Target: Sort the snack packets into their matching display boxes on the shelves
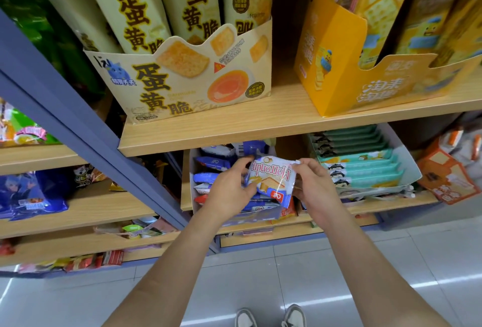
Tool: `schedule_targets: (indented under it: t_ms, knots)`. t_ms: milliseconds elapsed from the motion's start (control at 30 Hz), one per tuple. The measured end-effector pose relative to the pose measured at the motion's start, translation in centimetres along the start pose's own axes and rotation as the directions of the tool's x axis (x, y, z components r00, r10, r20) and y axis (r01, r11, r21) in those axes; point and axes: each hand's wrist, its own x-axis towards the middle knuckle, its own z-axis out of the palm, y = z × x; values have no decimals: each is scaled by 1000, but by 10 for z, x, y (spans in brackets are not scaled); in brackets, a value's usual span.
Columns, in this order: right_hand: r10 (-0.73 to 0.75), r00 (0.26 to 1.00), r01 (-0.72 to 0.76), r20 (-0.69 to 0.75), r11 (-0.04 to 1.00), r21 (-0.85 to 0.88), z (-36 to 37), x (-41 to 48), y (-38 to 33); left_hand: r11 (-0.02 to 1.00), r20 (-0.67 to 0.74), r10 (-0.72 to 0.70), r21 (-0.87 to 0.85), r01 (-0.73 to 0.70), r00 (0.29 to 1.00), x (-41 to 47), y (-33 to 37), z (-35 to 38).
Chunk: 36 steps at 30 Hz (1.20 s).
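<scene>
You're mid-placement: both hands hold the white-and-blue wafer packet (271, 178) just above the display box (192, 170) of blue packets, under the wooden shelf (260, 131). Your left hand (229, 191) curls round the packet's left edge; your right hand (313, 185) pinches its upper right corner. The box's print is mostly hidden, so the match looks likely, not certain. Next, lower the packet in flat, clear of the teal box (405, 162).

The cream display box (182, 86) and its tall packets (133, 13) both read 蛋黄脆.
</scene>
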Motion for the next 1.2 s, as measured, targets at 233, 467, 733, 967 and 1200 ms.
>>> schedule_targets:
  t_ms: [233,467,733,967,1200]
  knots:
    - [-356,903,422,242,843,-332,0,-9,13,998,-221,51,41,-43,974,-21,-9,14]
    - [-617,760,645,205,674,-359,1,2,8,769,72,91,628,-116,993,-39,-36,8]
    - [-625,622,689,471,150,-709,31,31,10,794,31,218,576,-195,975,-38,-58,6]
    - [-529,739,561,417,142,-815,42,53,23,947,-248,313,159,-281,917,-35,-62,0]
    - [-524,700,676,485,270,-685,34,56,29,844,-97,219,519,-139,971,19,-38,16]
